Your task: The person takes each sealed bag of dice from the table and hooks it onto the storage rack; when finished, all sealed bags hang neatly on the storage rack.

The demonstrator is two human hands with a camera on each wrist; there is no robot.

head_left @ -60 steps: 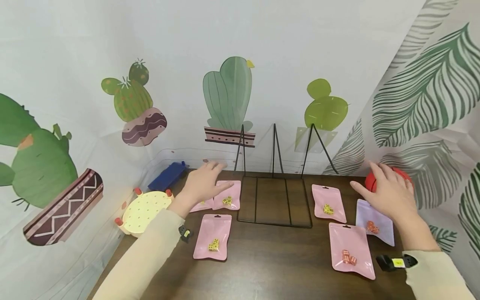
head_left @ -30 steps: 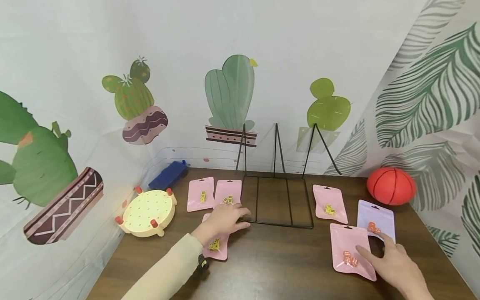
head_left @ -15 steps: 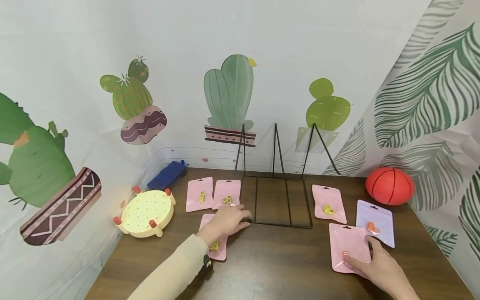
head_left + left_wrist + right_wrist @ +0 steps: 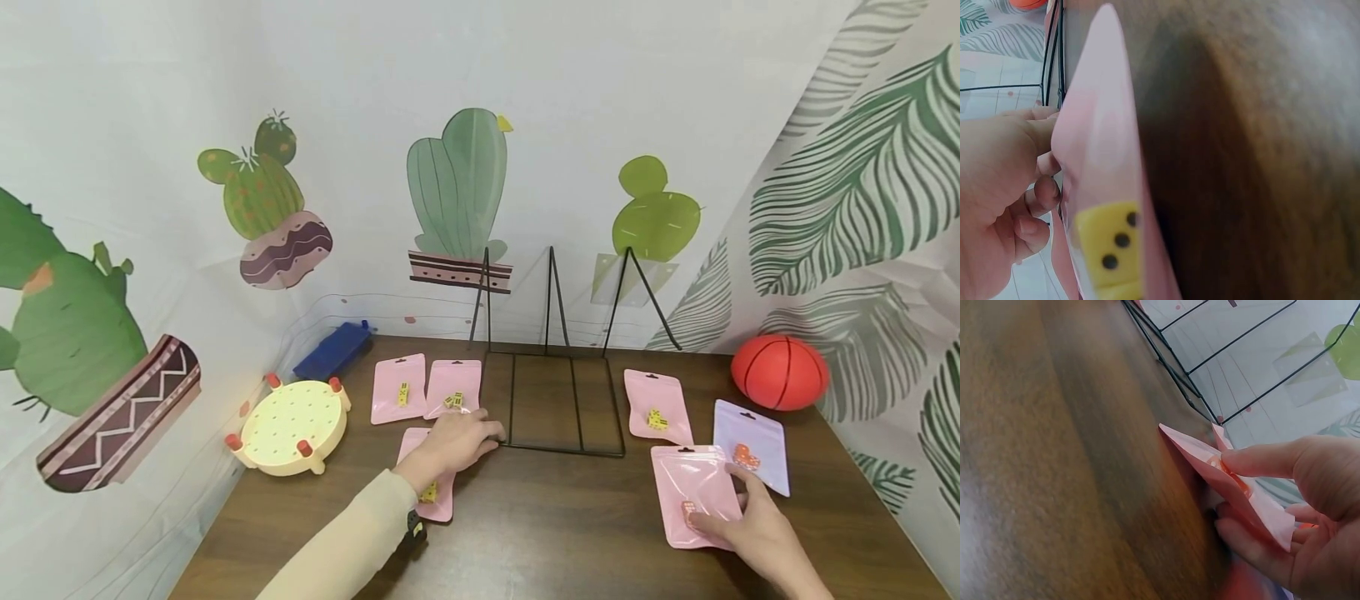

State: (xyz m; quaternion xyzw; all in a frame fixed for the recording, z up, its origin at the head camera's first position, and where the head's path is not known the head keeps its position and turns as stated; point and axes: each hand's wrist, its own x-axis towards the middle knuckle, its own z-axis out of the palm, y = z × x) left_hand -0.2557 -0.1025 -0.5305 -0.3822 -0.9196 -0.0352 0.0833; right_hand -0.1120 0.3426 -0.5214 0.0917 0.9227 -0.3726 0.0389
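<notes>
My right hand (image 4: 761, 521) pinches the right edge of a pink zip bag (image 4: 686, 475) with orange dice inside; its thumb lies on top and fingers reach underneath. In the right wrist view the bag (image 4: 1235, 481) bends upward in that grip, tilted off the table. My left hand (image 4: 453, 442) grips the front left corner of a black wire rack (image 4: 555, 451). Under that hand lies a pink bag with yellow dice (image 4: 442, 500), partly covered. In the left wrist view this bag (image 4: 1100, 125) hides part of the fingers.
Two pink bags with yellow dice, one left (image 4: 390, 408) and one nearer the rack (image 4: 456, 379), lie behind my left hand. Right of the rack are another pink bag (image 4: 656, 396), a lilac bag (image 4: 761, 433) and a red ball (image 4: 780, 372). A yellow pegboard (image 4: 292, 425) and blue object (image 4: 333, 350) stand left.
Both hands came down toward the near side of the table. My left hand settled at the rack's corner; my right hand took hold of the pink bag with orange dice and raised its edge.
</notes>
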